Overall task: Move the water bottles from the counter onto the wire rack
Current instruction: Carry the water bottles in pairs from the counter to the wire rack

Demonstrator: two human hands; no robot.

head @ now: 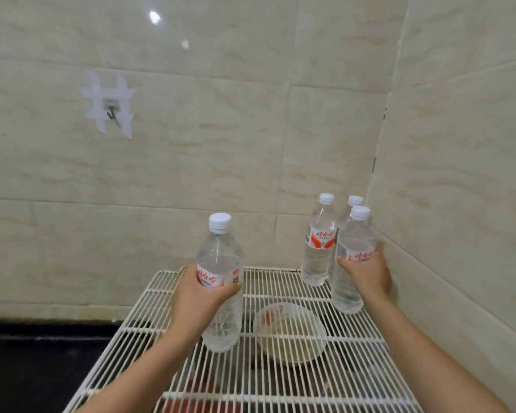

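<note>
A white wire rack [280,380] fills the lower middle of the head view. My left hand [197,296] grips a clear water bottle [221,254] with a white cap and red label, upright over the rack's left-middle. My right hand [367,277] is wrapped around a second bottle [353,234] standing on the rack near the right wall. Two more bottles stand at the back right corner of the rack: one in front [319,242], one mostly hidden behind [350,208].
A clear bowl [289,332] lies under the rack's wires, between my hands. Black counter [36,362] runs to the left of the rack. Tiled walls close in behind and on the right. A wall hook [111,111] sits high left.
</note>
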